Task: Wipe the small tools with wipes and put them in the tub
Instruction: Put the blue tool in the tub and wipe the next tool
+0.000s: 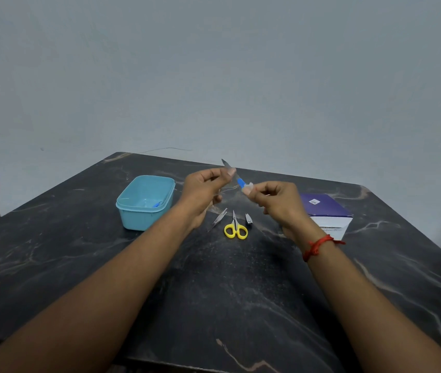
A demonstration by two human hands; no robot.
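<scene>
A small blue-handled tool (237,177) is pinched mid-frame w/ left hand (203,192) & right hand (273,200) grips; it could be dropped if a pinch slips.

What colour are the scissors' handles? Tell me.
Yellow; the scissors lie on the table, clearest in the head view.

The near half of the table (214,305) is bare — free passage. Farther back, tub (145,201) left, box (327,211) right, and tweezers (218,219), scissors (236,227), clipper (249,219) between them — narrow gaps.
</scene>
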